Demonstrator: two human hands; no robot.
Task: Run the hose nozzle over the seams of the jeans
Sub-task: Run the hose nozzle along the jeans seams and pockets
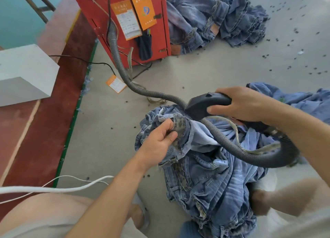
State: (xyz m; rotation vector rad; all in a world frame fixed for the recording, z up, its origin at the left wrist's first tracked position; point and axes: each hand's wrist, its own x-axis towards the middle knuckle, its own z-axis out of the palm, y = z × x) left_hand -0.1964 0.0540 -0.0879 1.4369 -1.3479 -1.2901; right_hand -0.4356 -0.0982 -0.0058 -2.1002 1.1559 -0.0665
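The jeans lie in a crumpled heap on the grey floor, just in front of the person's knees, and everything else is placed around them. At the heap's upper left edge the left hand pinches a turned-out strip of waistband or seam, thumb and curled fingers closed on the cloth, lifting it clear so the stitching faces up. Just right of that raised fold the right hand wraps round the black hose nozzle, fingers closed over its top and thumb beneath, its mouth angled down against the denim; whether it actually touches the fabric I cannot tell. The held seam seems meant as the nozzle's next path. The ribbed grey hose loops over the jeans, then runs away beyond them to the red machine. Further off, beyond and right of the heap, a second pile of denim waits beside that machine.
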